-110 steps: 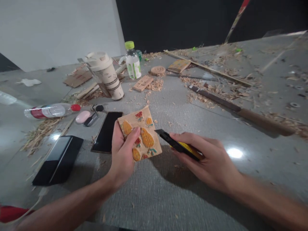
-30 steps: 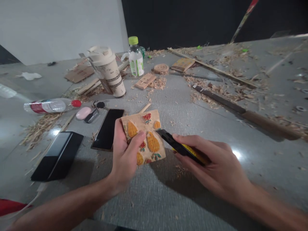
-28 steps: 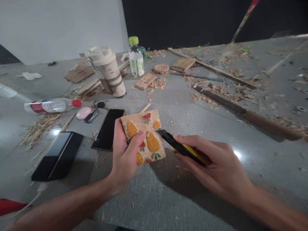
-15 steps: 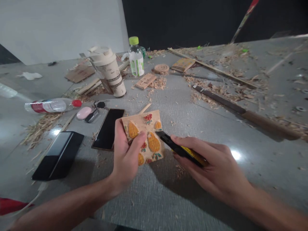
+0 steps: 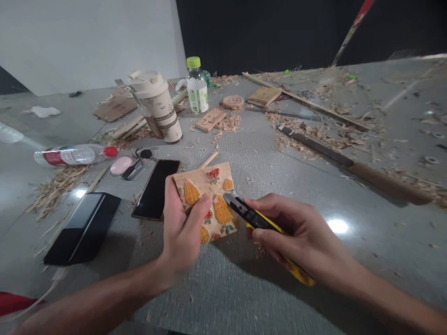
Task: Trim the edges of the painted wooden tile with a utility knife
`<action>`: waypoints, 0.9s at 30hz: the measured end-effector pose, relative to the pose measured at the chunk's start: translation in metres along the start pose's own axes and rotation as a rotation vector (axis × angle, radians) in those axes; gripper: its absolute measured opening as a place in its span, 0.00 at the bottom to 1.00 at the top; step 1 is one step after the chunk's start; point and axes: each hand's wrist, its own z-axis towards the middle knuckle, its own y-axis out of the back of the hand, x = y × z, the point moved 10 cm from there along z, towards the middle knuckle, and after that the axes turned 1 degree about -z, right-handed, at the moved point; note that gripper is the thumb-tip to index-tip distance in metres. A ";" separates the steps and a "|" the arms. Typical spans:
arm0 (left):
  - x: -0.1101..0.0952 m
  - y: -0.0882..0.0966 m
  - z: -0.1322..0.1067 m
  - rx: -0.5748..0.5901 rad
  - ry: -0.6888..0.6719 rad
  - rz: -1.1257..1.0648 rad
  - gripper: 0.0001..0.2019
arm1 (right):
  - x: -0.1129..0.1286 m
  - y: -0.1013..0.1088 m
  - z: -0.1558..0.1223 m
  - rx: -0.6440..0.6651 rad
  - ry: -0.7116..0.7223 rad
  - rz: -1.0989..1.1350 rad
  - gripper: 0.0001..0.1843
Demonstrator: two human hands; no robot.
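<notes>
My left hand [image 5: 181, 228] grips a small wooden tile [image 5: 209, 197] carved and painted with yellow corn cobs and red flowers, thumb lying across its face. My right hand [image 5: 296, 235] is closed around a yellow and black utility knife [image 5: 260, 223]. The knife's black tip rests against the tile's right edge, beside one corn cob. Both hands hover just above the grey table [image 5: 223, 288].
A black phone [image 5: 156, 188] and a black box [image 5: 84, 228] lie left of the tile. Behind stand a paper cup [image 5: 159, 107] and a green-capped bottle [image 5: 196, 86]. A clear bottle [image 5: 71, 155] lies at left. A long dark-bladed tool [image 5: 349, 160], wood blocks and shavings lie right.
My right hand turned and drew closer, shifting the knife's tip a little left onto the tile's right edge; the yellow handle now points down towards me. The left hand keeps its hold.
</notes>
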 end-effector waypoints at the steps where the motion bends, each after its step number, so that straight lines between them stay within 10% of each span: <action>1: -0.002 -0.001 0.001 0.005 -0.014 -0.003 0.16 | 0.000 0.001 0.001 -0.003 0.004 0.010 0.17; 12: 0.003 0.003 0.004 -0.009 0.013 0.008 0.16 | 0.051 0.005 -0.022 -0.203 0.554 -0.799 0.21; 22: 0.000 0.000 0.003 -0.002 0.000 0.073 0.14 | 0.052 -0.004 -0.023 -0.173 0.566 -0.810 0.21; 27: 0.000 0.001 0.003 -0.010 -0.001 0.043 0.16 | 0.027 0.007 -0.008 -0.136 0.245 -0.439 0.16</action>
